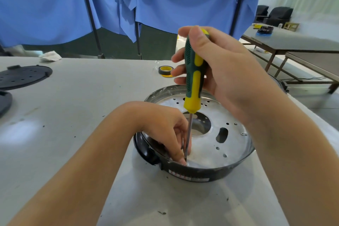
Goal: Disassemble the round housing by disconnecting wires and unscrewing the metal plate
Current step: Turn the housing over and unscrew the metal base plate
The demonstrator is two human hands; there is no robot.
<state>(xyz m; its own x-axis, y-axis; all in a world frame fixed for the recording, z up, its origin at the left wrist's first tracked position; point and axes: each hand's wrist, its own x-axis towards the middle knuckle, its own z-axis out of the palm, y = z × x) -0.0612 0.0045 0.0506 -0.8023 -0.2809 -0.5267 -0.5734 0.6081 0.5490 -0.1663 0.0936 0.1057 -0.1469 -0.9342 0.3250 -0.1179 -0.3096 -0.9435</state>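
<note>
Housing (194, 172), round and black, sits on the grey table (73, 115) with the metal plate (216, 145) inside. Right hand (216, 60) grips the screwdriver (193, 79) upright; left hand (165, 130) pinches its shaft near the tip. Tilting could make the tip slip and jab those fingers.

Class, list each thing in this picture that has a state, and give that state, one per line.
Green and yellow screwdriver: upright, tip down at the plate's near edge.
Right hand: grips the handle.
Left hand: fingers at the shaft's tip.
Perforated silver metal plate: seated inside the housing.
Round black housing: open-topped, on the table.
</note>
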